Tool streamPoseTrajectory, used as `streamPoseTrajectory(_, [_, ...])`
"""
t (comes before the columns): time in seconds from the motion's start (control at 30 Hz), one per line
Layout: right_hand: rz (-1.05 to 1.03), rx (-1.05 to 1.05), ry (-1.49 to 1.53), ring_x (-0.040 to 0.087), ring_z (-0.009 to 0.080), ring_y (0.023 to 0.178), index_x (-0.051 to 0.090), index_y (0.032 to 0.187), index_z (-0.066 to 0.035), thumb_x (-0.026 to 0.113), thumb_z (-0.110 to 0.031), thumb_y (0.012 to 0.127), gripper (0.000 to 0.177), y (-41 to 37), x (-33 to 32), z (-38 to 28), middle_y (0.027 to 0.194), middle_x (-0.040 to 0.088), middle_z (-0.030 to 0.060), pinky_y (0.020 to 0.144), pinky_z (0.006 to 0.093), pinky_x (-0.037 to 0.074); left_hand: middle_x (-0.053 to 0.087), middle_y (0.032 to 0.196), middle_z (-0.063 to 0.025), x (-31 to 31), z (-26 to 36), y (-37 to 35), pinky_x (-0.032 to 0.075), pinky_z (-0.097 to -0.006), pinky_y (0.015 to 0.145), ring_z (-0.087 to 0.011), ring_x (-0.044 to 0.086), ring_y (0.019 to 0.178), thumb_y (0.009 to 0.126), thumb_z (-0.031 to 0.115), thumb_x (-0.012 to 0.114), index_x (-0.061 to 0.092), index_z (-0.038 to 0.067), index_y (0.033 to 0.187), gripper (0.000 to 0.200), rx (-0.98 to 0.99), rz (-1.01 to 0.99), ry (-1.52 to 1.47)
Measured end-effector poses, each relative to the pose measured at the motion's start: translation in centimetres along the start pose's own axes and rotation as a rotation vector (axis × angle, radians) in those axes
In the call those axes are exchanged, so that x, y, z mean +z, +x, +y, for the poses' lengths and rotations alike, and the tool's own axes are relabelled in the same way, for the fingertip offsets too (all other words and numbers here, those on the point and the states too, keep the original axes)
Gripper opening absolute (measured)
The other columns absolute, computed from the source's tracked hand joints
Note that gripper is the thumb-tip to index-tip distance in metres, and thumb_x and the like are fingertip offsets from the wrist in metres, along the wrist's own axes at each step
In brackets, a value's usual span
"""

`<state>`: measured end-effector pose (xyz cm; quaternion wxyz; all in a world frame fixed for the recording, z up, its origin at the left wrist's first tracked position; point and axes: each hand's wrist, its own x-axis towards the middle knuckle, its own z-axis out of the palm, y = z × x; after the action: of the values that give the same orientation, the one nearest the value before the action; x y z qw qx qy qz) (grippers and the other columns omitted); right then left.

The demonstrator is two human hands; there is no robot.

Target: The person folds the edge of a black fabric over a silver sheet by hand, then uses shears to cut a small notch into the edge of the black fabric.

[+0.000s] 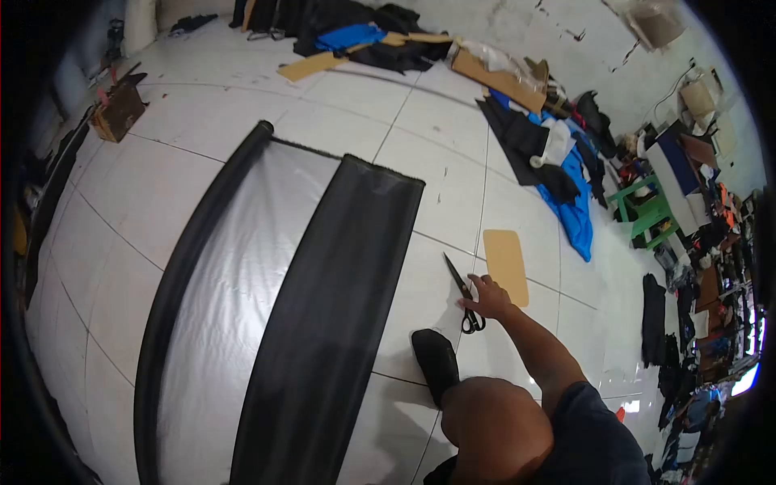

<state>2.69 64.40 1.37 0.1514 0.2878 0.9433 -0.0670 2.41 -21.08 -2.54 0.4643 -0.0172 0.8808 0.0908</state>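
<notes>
The room is fairly bright and evenly lit; pale glare lies along the silvery strip of fabric on the left, small bright reflections spot the floor tiles at the near right, and a soft shadow falls near the leg. Wide-angle distortion bows the straight edges, the corners darken to black, and the clutter at the far right looks smeared, with a blown-out glow there.

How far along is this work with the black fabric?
Early, I'd judge. Done: the fabric is spread on the floor, its left edge still rolled or bunched. In hand: the right hand is at the scissors; whether its grip has closed is unclear. Left, probably: any cutting or use of the tan panel, since both scissors and panel lie off the fabric.
</notes>
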Motion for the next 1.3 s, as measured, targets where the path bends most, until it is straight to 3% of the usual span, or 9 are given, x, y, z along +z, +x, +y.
streamPoseTrajectory(0.07, [0.071, 0.014, 0.067, 0.053, 0.0328, 0.107, 0.042, 0.133, -0.013, 0.058, -0.046, 0.083, 0.062, 1.2, 2.0, 0.0, 0.113, 0.052, 0.0159, 0.087, 0.0444, 0.046, 0.01, 0.151, -0.0159, -4.1, 3.2, 5.2, 0.028, -0.0542, 0.105, -0.0375, 0.022, 0.135, 0.08, 0.065, 0.053, 0.012, 0.007, 0.145, 0.096, 0.056, 0.012, 0.055])
streamPoseTrajectory(0.1, [0.067, 0.014, 0.084, 0.053, 0.0331, 0.105, 0.042, 0.133, -0.013, 0.057, -0.043, 0.083, 0.06, 1.7, 3.5, 0.7, 0.112, 0.052, 0.0163, 0.086, 0.0441, 0.047, 0.051, 0.116, -0.0244, -6.1, 9.7, 5.5, 0.039, -0.0452, 0.094, -0.0396, 0.048, 0.11, 0.077, 0.027, 0.069, 0.051, -0.003, 0.117, 0.053, 0.217, 0.437, 0.047])
streamPoseTrajectory(0.17, [0.083, 0.0, 0.108, 0.055, 0.0336, 0.1, 0.042, 0.133, -0.013, 0.057, -0.037, 0.084, 0.057, 2.4, 5.6, 3.0, 0.109, 0.052, 0.017, 0.083, 0.0435, 0.048, 0.055, 0.103, -0.0204, -8.9, 18.4, 8.8, 0.04, -0.0437, 0.089, -0.039, 0.05, 0.1, 0.079, 0.016, 0.065, 0.053, -0.004, 0.112, 0.041, 0.427, 0.694, 0.042])
streamPoseTrajectory(0.4, [0.063, 0.102, 0.179, 0.053, 0.044, 0.096, 0.03, 0.137, -0.001, 0.047, -0.02, 0.091, 0.052, 1.0, 5.2, 12.0, 0.109, 0.048, 0.0275, 0.079, 0.0476, 0.047, 0.053, 0.101, -0.02, -10.0, 41.2, 15.6, 0.04, -0.0435, 0.087, -0.0371, 0.05, 0.097, 0.085, 0.018, 0.057, 0.052, -0.002, 0.113, 0.034, 0.376, 0.642, -0.164])
streamPoseTrajectory(0.53, [-0.085, 0.399, 0.165, 0.053, 0.0409, 0.101, 0.026, 0.139, -0.005, 0.054, -0.027, 0.089, 0.062, 0.2, 5.6, 19.8, 0.113, 0.048, 0.0241, 0.085, 0.0473, 0.045, 0.05, 0.105, -0.0195, -10.1, 43.8, 17.1, 0.039, -0.0444, 0.088, -0.0362, 0.048, 0.098, 0.086, 0.019, 0.056, 0.05, -0.001, 0.116, 0.036, 0.265, 0.667, -0.223])
streamPoseTrajectory(0.63, [0.03, 0.434, -0.246, 0.053, 0.0396, 0.101, 0.029, 0.138, -0.005, 0.057, -0.028, 0.086, 0.063, 4.2, 2.4, 20.6, 0.113, 0.049, 0.0231, 0.086, 0.0475, 0.044, 0.048, 0.111, -0.0193, -11.3, 48.3, 16.3, 0.038, -0.0444, 0.09, -0.0363, 0.046, 0.103, 0.085, 0.02, 0.058, 0.047, 0.0, 0.122, 0.043, 0.205, 0.64, -0.194])
streamPoseTrajectory(0.8, [0.479, -0.166, 0.057, 0.052, 0.04, 0.098, 0.05, 0.121, 0.0, 0.065, -0.02, 0.078, 0.05, 25.7, -2.1, 16.7, 0.105, 0.053, 0.0236, 0.083, 0.0464, 0.044, 0.044, 0.116, -0.0219, -12.1, 53.1, 19.3, 0.037, -0.0447, 0.093, -0.0379, 0.044, 0.108, 0.082, 0.02, 0.062, 0.041, 0.001, 0.13, 0.057, 0.193, 0.664, -0.106])
streamPoseTrajectory(0.93, [0.46, -0.294, 0.011, 0.039, 0.0405, 0.122, 0.041, 0.133, -0.008, 0.056, -0.034, 0.087, 0.055, 40.5, -5.5, 11.1, 0.134, 0.039, 0.0228, 0.099, 0.0492, 0.033, 0.043, 0.118, -0.0228, -13.1, 57.8, 21.0, 0.037, -0.0458, 0.094, -0.0389, 0.043, 0.109, 0.081, 0.023, 0.065, 0.036, 0.0, 0.134, 0.065, 0.218, 0.668, -0.051])
streamPoseTrajectory(1.3, [0.409, -0.373, 0.081, 0.03, 0.0384, 0.127, 0.045, 0.132, -0.01, 0.059, -0.037, 0.08, 0.06, 43.1, -5.4, 12.9, 0.134, 0.038, 0.0199, 0.104, 0.0497, 0.02, 0.04, 0.122, -0.025, -13.0, 62.5, 23.3, 0.035, -0.049, 0.096, -0.0413, 0.041, 0.111, 0.077, 0.036, 0.069, 0.033, -0.005, 0.132, 0.077, 0.13, 0.757, -0.033])
